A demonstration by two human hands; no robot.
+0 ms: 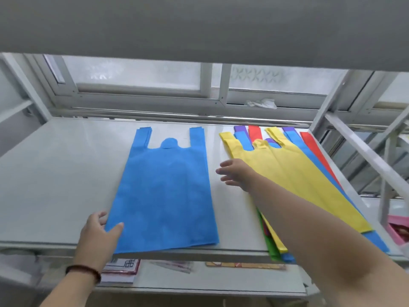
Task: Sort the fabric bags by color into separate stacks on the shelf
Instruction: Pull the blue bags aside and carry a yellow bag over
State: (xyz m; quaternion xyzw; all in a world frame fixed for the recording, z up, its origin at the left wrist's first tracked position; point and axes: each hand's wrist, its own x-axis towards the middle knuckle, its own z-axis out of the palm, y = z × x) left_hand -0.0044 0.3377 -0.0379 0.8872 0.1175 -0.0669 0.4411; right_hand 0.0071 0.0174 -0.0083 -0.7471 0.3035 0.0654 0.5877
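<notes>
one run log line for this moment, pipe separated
left hand pinches blue bag corner | right hand open above shelf, beside mixed pile | yellow bag on top

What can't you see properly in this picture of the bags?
- Head view: how many bags are in the mixed pile; the yellow bag on top and the right forearm cover them.
- How many blue bags are stacked: only the top shows.
- Lower shelf items: cut off by the shelf.

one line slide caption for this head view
Left hand holds the blue bag stack's corner; right hand hovers open beside the mixed pile.
</notes>
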